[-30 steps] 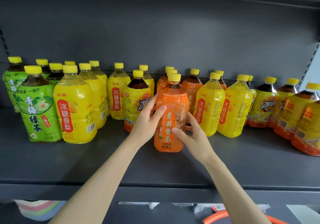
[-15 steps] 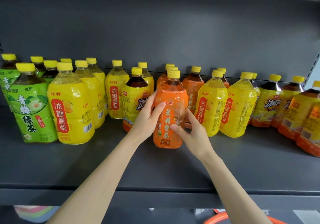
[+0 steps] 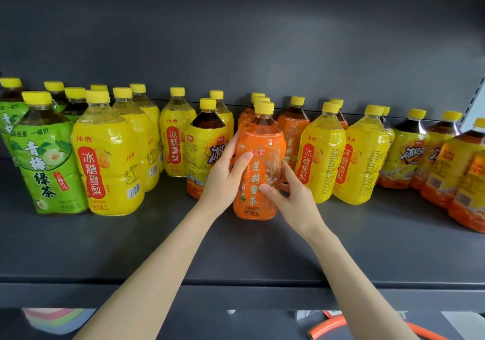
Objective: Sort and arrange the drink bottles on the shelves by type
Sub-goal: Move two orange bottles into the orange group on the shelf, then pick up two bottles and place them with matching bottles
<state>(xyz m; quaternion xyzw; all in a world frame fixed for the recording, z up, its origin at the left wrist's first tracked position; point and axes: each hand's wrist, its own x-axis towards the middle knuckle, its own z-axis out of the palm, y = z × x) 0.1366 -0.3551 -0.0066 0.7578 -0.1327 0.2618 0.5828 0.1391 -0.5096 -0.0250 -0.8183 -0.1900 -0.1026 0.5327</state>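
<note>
An orange-labelled tea bottle [image 3: 258, 140] with a yellow cap stands upright on the grey shelf [image 3: 236, 250], in front of more orange bottles [image 3: 293, 127]. My left hand [image 3: 225, 179] grips its left side, thumb across the label. My right hand [image 3: 291, 198] holds its lower right side. To the left stand a dark iced-tea bottle [image 3: 207, 140], yellow pear-drink bottles [image 3: 107, 155] and green tea bottles [image 3: 43, 161]. To the right stand two yellow pear bottles [image 3: 320, 153] and dark iced-tea bottles [image 3: 409, 150].
The shelf's front strip before the bottles is bare grey metal. A dark back panel [image 3: 236, 37] rises behind the rows. Below the shelf edge lie an orange hose [image 3: 333, 325] and a pastel striped object [image 3: 60, 318].
The orange bottle has slid slightly back toward the row with both hands still on it; the view has shifted a little rightward and upward.
</note>
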